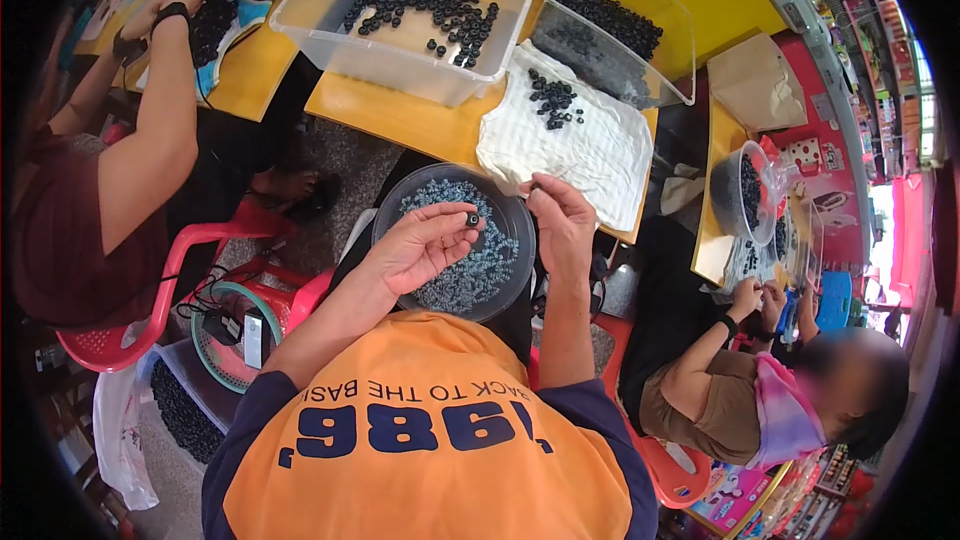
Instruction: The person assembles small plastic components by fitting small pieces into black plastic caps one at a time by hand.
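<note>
My left hand (428, 245) is closed, pinching a small black ring-like part (473, 220) between thumb and fingertips. A light spot shows at the part's centre. To its right my right hand (562, 220) is also pinched shut, with a dark bit at its fingertips too small to name. Both hands are over a round dark basin (522, 285) holding many small pale-blue pieces (465, 275). Beyond the right hand, a white cloth (610, 155) lies on the yellow table with a loose cluster of black parts (553, 98) on it.
A clear plastic bin (420, 80) and a second clear tub (675, 65), both with black parts, stand on the yellow table (370, 115). Co-workers sit left and right, their hands at other tables. A teal basket (205, 350) and a bag of black parts (180, 410) are at lower left.
</note>
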The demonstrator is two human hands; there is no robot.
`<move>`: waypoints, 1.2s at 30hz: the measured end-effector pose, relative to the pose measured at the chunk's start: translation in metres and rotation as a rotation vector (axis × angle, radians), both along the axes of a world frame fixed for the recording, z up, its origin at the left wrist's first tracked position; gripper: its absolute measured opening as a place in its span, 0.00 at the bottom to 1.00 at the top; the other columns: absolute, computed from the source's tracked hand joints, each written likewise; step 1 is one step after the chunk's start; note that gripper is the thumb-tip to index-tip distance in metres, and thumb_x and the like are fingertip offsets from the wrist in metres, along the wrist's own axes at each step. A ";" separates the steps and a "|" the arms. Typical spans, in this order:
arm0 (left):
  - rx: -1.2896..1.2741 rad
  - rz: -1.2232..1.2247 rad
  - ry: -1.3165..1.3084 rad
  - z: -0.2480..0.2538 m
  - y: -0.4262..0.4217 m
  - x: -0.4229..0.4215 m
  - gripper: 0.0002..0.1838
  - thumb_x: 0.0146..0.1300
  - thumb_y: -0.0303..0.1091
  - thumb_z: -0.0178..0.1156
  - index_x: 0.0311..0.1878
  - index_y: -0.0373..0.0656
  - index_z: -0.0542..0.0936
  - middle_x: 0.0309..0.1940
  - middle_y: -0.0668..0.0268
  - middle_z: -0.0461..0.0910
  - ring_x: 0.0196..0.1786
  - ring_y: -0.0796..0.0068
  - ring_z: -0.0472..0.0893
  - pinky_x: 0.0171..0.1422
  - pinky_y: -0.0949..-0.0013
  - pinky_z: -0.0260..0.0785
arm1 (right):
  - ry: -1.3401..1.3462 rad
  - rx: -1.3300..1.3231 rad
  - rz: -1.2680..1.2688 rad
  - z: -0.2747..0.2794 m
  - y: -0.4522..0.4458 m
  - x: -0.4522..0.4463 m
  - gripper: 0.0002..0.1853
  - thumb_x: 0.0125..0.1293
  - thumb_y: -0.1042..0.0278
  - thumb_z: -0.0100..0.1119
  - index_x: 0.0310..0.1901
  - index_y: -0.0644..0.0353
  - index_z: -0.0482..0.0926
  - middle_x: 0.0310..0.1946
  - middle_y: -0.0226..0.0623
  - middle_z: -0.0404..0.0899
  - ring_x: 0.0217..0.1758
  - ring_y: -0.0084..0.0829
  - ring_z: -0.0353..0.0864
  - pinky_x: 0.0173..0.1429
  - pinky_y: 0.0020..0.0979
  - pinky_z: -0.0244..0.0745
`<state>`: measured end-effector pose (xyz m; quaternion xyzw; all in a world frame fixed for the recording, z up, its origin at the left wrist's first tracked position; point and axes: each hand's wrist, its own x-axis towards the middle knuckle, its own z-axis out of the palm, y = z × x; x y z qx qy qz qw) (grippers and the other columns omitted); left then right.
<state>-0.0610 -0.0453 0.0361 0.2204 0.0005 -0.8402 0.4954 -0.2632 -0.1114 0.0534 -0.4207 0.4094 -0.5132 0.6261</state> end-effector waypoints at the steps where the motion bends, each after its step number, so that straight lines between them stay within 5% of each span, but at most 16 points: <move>1: 0.000 0.006 0.001 0.001 0.001 0.001 0.10 0.65 0.25 0.58 0.49 0.37 0.79 0.41 0.59 0.83 0.41 0.74 0.83 0.46 0.74 0.79 | -0.030 -0.016 0.038 0.002 0.005 0.003 0.12 0.62 0.82 0.56 0.48 0.70 0.78 0.41 0.42 0.83 0.37 0.21 0.78 0.44 0.22 0.73; 6: -0.049 0.060 -0.036 -0.002 0.007 0.006 0.10 0.65 0.25 0.58 0.49 0.37 0.80 0.39 0.62 0.83 0.41 0.75 0.84 0.45 0.75 0.79 | -0.127 0.007 0.153 0.020 0.025 0.022 0.11 0.62 0.83 0.55 0.46 0.70 0.80 0.42 0.43 0.83 0.37 0.22 0.79 0.45 0.24 0.75; 17: -0.079 0.162 -0.136 0.015 0.018 0.012 0.10 0.64 0.26 0.59 0.48 0.37 0.80 0.35 0.64 0.83 0.38 0.76 0.83 0.43 0.76 0.78 | 0.159 -0.070 0.083 0.025 0.054 0.042 0.10 0.56 0.83 0.65 0.41 0.67 0.83 0.37 0.31 0.82 0.36 0.17 0.78 0.41 0.16 0.72; 26: -0.123 0.199 -0.155 0.013 0.022 0.013 0.09 0.64 0.25 0.59 0.47 0.36 0.81 0.35 0.64 0.83 0.36 0.78 0.83 0.43 0.78 0.77 | 0.592 -0.472 0.068 0.043 0.062 0.058 0.10 0.54 0.82 0.66 0.39 0.65 0.83 0.35 0.38 0.83 0.35 0.22 0.80 0.39 0.21 0.75; 36: -0.150 0.211 -0.270 0.012 0.023 0.013 0.10 0.63 0.24 0.60 0.47 0.36 0.81 0.36 0.65 0.83 0.36 0.80 0.82 0.44 0.79 0.77 | 0.772 -0.659 0.057 0.040 0.062 0.060 0.09 0.51 0.82 0.69 0.36 0.65 0.82 0.35 0.41 0.83 0.36 0.29 0.83 0.38 0.24 0.77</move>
